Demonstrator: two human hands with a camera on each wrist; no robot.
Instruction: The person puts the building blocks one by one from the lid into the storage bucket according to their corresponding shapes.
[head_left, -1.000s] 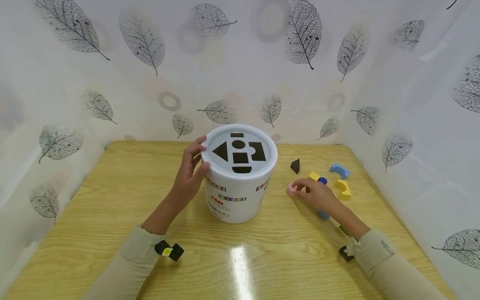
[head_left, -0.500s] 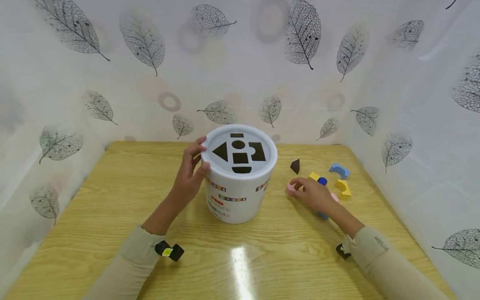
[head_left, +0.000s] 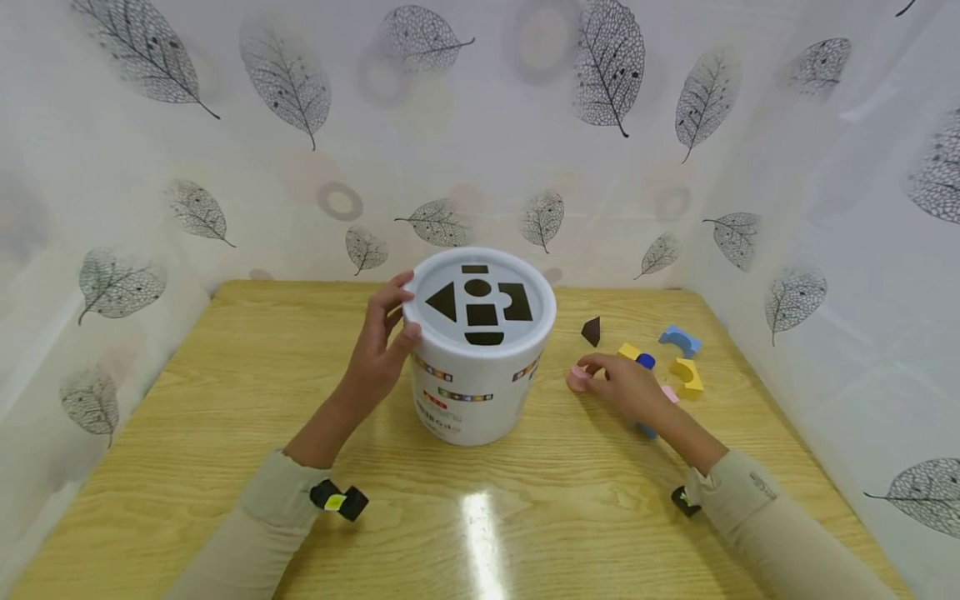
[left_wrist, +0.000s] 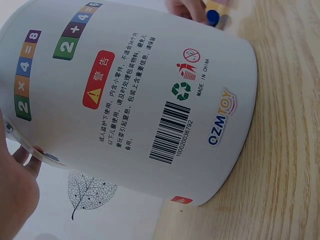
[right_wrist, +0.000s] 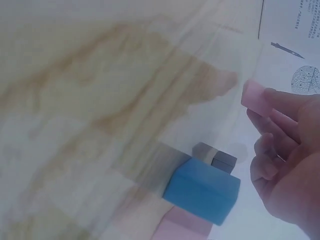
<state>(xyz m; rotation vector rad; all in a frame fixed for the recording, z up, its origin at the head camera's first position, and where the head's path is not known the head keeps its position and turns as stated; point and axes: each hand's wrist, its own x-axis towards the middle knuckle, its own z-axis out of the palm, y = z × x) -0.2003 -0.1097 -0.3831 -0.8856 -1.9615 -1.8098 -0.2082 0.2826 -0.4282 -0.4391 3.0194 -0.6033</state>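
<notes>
A white shape-sorter bucket (head_left: 480, 421) stands upright on the table; its grey lid (head_left: 517, 333) has several dark cut-out holes. My left hand (head_left: 378, 337) grips the bucket's left rim, thumb on the near side and fingers farther round. Its printed side, with a barcode (left_wrist: 170, 132), fills the left wrist view. To the right of the bucket, my right hand (head_left: 633, 389) pinches a small pink block (head_left: 577, 379) between thumb and fingertips, low over the table. That pink block (right_wrist: 255, 97) also shows at the fingertips in the right wrist view.
Around my right hand lie a brown block (head_left: 592, 332), a light blue arch (head_left: 681, 340), a yellow arch (head_left: 687, 379), a yellow block (head_left: 628, 351), a dark blue cylinder (head_left: 645, 361) and another pink block (head_left: 670, 393). Leaf-patterned curtains (head_left: 465, 125) border the wooden table (head_left: 255, 367).
My right hand has shifted slightly left with the pink block. The second pink block has come into sight beside the hand. My left hand and the bucket have stayed put.
</notes>
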